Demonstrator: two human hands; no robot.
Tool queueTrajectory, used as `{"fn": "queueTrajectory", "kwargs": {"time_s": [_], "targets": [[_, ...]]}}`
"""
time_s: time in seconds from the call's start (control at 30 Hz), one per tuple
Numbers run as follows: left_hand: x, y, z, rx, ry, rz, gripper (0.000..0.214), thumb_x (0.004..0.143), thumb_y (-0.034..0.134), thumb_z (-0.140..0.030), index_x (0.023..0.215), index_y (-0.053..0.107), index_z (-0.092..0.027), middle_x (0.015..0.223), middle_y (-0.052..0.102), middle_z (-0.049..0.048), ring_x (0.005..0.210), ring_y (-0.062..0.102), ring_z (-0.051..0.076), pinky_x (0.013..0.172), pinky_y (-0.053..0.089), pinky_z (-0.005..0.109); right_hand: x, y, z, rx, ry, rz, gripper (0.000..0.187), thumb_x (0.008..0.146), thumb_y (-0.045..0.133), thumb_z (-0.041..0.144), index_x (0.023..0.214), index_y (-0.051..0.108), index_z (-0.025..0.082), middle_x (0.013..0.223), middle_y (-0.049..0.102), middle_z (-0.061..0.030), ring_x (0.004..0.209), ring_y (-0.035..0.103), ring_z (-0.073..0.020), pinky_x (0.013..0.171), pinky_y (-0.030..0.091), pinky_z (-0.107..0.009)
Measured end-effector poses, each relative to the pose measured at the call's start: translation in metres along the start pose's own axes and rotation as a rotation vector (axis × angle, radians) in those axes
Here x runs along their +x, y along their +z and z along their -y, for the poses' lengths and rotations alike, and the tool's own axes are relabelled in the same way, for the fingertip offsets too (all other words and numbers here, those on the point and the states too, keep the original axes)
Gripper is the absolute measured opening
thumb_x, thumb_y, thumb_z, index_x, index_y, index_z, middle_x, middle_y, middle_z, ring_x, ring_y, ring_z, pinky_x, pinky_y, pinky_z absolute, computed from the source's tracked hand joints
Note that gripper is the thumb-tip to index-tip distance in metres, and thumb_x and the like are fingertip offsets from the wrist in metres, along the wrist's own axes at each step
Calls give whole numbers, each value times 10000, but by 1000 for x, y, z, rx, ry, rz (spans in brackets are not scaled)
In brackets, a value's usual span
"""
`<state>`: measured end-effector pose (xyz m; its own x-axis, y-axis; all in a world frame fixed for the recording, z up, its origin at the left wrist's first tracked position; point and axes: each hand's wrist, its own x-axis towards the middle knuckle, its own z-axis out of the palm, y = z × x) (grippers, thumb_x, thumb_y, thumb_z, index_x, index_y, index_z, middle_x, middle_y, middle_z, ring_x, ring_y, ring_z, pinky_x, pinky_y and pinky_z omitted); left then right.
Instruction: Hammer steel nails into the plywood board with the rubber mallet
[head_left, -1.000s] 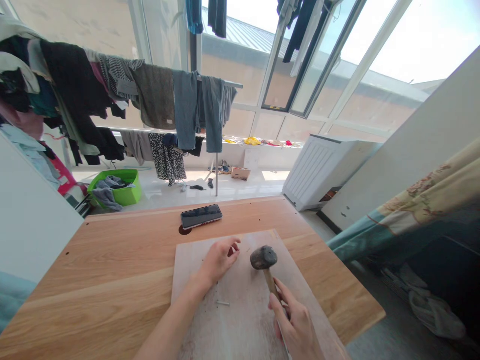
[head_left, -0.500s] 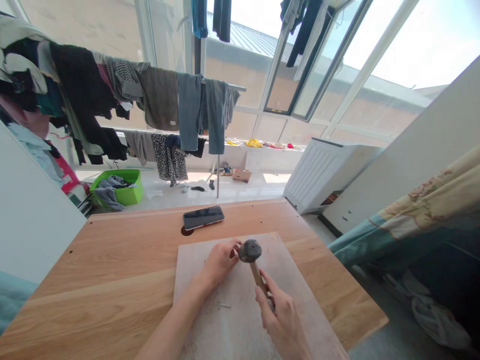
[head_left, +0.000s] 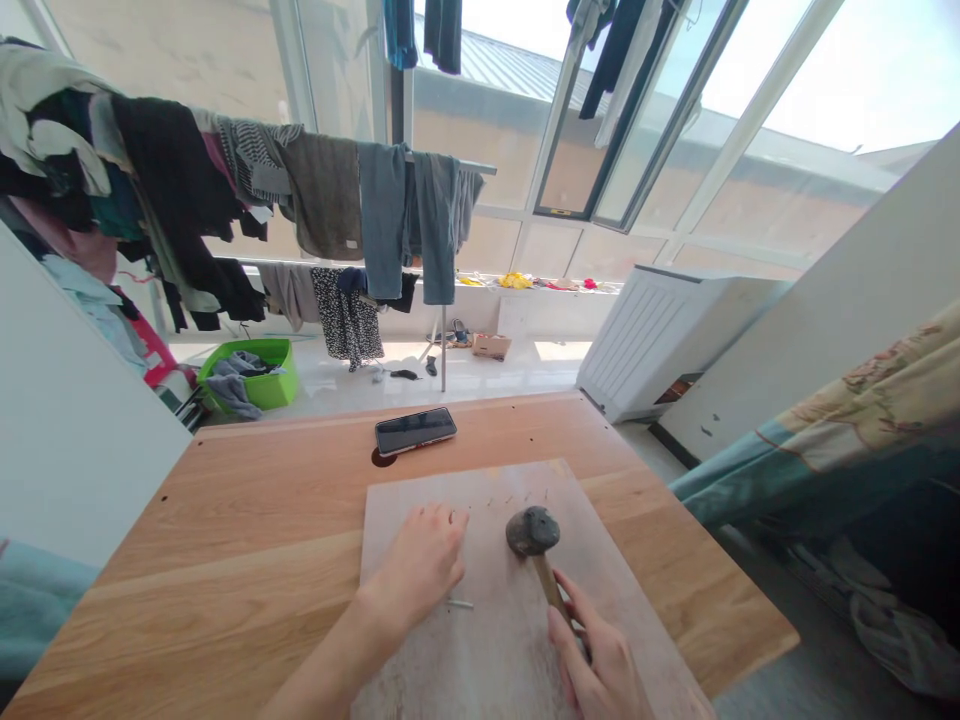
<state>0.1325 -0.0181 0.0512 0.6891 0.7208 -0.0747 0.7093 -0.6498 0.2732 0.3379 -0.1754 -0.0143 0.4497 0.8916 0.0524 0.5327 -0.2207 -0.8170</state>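
My right hand [head_left: 600,655] grips the wooden handle of a hammer [head_left: 533,530] with a thick dark grey head. The hammer head is over the right part of a pale wooden board [head_left: 420,660]. My left hand [head_left: 427,555] is over the board's left part, its fingers curled downward; whatever they pinch is hidden. Several thin nails [head_left: 510,499] stand in a row near the board's far edge, to the right of my left fingertips. A light-coloured nail-like rod [head_left: 461,604] lies flat on the board, just below my left hand.
The board lies on a wooden table [head_left: 225,560]. A phone [head_left: 415,431] rests beyond the board, beside a dark round hole [head_left: 384,457]. Past the table stand a laundry rack, a green tub [head_left: 281,385] and a white ribbed cabinet [head_left: 637,340]. A curtain [head_left: 810,450] hangs at right.
My left hand has drawn back toward me, away from the hammer head. My right hand has moved the hammer right and nearer, uncovering the row of nails. The view has shifted slightly.
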Motion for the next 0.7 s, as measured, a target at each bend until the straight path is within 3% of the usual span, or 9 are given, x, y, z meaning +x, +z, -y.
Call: {"fn": "queueTrajectory", "kwargs": {"time_s": [0.17, 0.33, 0.53, 0.7], "targets": [[9, 4, -14, 98, 22, 26, 278, 764, 604, -32, 1010, 644, -154, 974, 706, 151, 919, 665, 301, 853, 450, 397, 5, -6, 9, 16, -28, 35, 501, 913, 548, 545, 1224, 737, 200, 644, 738, -55, 644, 737, -253, 547, 594, -292], [16, -2, -4, -151, -13, 15, 178, 737, 559, -47, 813, 653, -178, 880, 710, 95, 807, 662, 246, 714, 451, 316, 3, -3, 10, 25, 4, 28, 532, 930, 516, 549, 1252, 717, 177, 633, 728, -51, 629, 727, -246, 496, 561, -274], [39, 10, 19, -680, -77, -247, 114, 766, 569, -135, 801, 666, -185, 776, 694, 10, 738, 626, 160, 726, 466, 257, 0, 7, 7, 76, 33, -26, 573, 933, 482, 583, 1253, 708, 164, 589, 703, -39, 478, 654, -210, 435, 519, -265], [45, 29, 27, -819, -77, -338, 132, 845, 580, -271, 821, 676, -183, 731, 682, -7, 645, 582, 130, 654, 457, 233, 1, 5, 6, 62, 43, -3, 596, 946, 448, 592, 1270, 701, 161, 565, 685, -29, 414, 617, -196, 425, 513, -265]]}}
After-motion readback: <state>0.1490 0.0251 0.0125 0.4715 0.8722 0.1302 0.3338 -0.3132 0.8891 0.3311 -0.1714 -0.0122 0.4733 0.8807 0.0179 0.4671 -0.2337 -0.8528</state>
